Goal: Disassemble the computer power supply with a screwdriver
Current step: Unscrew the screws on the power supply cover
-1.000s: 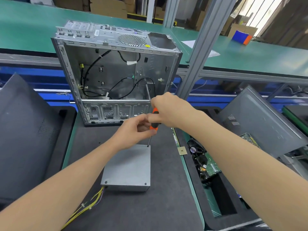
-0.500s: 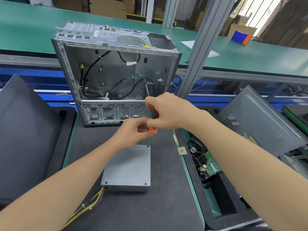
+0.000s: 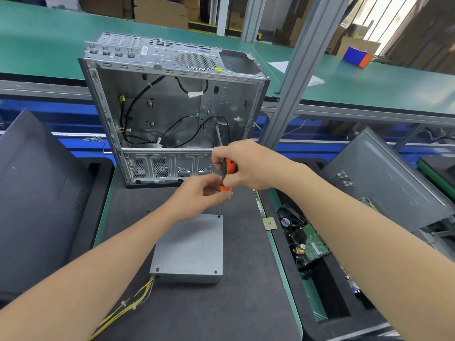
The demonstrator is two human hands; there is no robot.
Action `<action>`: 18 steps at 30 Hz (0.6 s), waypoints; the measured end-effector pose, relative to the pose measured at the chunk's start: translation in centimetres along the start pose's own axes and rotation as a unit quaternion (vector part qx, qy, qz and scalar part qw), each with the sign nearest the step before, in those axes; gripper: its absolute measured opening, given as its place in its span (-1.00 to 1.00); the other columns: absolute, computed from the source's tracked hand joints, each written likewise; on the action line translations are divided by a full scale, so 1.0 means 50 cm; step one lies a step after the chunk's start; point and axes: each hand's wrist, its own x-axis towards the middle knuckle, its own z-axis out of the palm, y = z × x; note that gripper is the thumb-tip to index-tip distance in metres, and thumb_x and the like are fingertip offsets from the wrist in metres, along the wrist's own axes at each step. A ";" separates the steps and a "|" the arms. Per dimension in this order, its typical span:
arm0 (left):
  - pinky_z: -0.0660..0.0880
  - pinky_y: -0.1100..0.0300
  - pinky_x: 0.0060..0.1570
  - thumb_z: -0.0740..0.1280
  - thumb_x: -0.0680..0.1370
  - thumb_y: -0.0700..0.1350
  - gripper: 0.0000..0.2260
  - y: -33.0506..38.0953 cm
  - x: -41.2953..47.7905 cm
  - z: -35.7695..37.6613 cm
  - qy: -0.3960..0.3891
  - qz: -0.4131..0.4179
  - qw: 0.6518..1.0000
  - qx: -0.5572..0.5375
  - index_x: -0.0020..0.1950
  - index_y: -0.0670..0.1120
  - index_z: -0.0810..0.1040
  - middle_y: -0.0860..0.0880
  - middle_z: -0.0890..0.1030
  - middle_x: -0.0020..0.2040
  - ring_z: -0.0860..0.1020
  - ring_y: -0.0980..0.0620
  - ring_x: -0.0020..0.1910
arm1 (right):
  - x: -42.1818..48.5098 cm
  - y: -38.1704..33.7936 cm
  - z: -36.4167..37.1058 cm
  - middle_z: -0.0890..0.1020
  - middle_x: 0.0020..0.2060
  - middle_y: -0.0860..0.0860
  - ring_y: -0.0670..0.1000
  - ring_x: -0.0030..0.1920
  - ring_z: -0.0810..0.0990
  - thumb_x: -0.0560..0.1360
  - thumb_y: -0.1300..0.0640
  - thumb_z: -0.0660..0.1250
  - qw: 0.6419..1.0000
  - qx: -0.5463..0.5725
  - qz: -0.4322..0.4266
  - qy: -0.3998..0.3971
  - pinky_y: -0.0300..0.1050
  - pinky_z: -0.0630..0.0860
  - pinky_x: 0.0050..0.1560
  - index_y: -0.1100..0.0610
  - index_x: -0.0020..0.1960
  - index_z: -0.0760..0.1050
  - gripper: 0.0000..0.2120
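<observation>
A grey metal power supply (image 3: 190,249) lies flat on the dark mat, with yellow wires (image 3: 128,305) trailing from its near left corner. An orange-and-black screwdriver (image 3: 227,173) stands upright with its tip in the far right corner screw of the lid. My right hand (image 3: 248,166) grips the handle from above. My left hand (image 3: 197,198) pinches the lower end of the handle just above the shaft. Two other screws show at the lid's near corners.
An empty computer case (image 3: 172,107) stands open behind the power supply. Dark side panels lean at far left (image 3: 37,205) and right (image 3: 384,175). A tray at right holds a fan and a circuit board (image 3: 307,242). A small chip (image 3: 269,223) lies on the mat edge. A metal post (image 3: 298,70) rises behind.
My right hand has turned on the screwdriver handle, showing more of its orange side. The tip stays on the same corner screw and my left hand keeps its pinch.
</observation>
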 end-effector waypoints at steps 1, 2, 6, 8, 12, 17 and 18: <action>0.53 -0.19 0.32 0.48 0.59 -0.05 -0.84 0.000 0.000 0.001 0.002 0.002 1.000 0.002 0.16 -0.01 0.66 0.04 0.77 0.02 0.72 0.03 0.10 | 0.000 0.000 0.001 0.51 -0.21 -0.07 0.03 -0.14 0.48 0.42 0.13 0.45 1.000 -0.005 -0.004 0.001 0.09 0.55 -0.03 0.05 0.05 0.50 -0.77; 0.54 -0.19 0.31 0.48 0.59 -0.06 -0.85 0.000 0.001 0.002 0.004 0.004 1.000 0.004 0.15 -0.01 0.66 0.04 0.77 0.00 0.73 0.03 0.09 | 0.000 0.000 0.002 0.51 -0.20 -0.07 0.01 -0.13 0.48 0.43 0.11 0.44 1.000 -0.008 -0.002 0.006 0.09 0.56 -0.04 0.05 0.06 0.50 -0.76; 0.56 -0.24 0.23 0.50 0.59 -0.09 -0.90 0.000 0.003 0.009 0.017 -0.001 1.000 0.008 0.09 0.01 0.68 0.00 0.77 -0.03 0.73 -0.05 0.06 | -0.002 -0.004 0.017 0.48 -0.24 -0.05 0.12 -0.17 0.56 0.42 -0.21 0.35 0.990 -0.105 0.054 0.083 -0.08 0.41 -0.34 -0.01 0.07 0.44 -0.65; 0.58 -0.16 0.21 0.50 0.59 -0.11 -0.90 -0.001 0.004 0.012 0.021 -0.006 1.000 0.006 0.10 -0.03 0.69 -0.01 0.77 -0.03 0.73 -0.02 0.05 | 0.001 -0.012 0.030 0.39 -0.32 -0.04 0.14 -0.25 0.50 0.44 -0.31 0.28 0.971 -0.174 0.088 0.138 -0.15 0.17 -0.40 0.03 -0.01 0.47 -0.60; 0.58 0.13 0.20 0.48 0.60 -0.16 -0.86 0.004 0.003 0.017 0.020 0.002 1.000 0.013 0.14 -0.05 0.67 0.02 0.76 -0.02 0.73 0.09 0.04 | 0.014 -0.016 0.043 0.30 -0.34 -0.01 0.17 -0.25 0.44 0.57 -0.18 0.24 0.966 -0.168 0.132 0.147 -0.11 0.13 -0.39 0.09 -0.11 0.38 -0.67; 0.58 0.02 0.27 0.49 0.59 -0.19 -0.82 0.006 -0.004 0.015 0.030 -0.005 0.999 -0.011 0.18 -0.10 0.66 -0.04 0.75 0.02 0.73 0.00 0.07 | 0.017 -0.010 0.039 0.45 -0.26 0.01 0.20 -0.15 0.55 0.53 -0.06 0.30 0.983 -0.094 0.111 0.110 -0.12 0.26 -0.37 0.08 -0.01 0.47 -0.80; 0.57 0.00 0.29 0.48 0.59 -0.19 -0.82 0.007 -0.004 0.014 0.029 -0.008 0.999 -0.015 0.19 -0.11 0.65 -0.03 0.76 0.03 0.72 0.00 0.08 | 0.016 -0.009 0.036 0.51 -0.22 0.00 0.19 -0.12 0.56 0.52 -0.04 0.31 0.987 -0.075 0.102 0.097 -0.13 0.28 -0.37 0.05 0.00 0.48 -0.82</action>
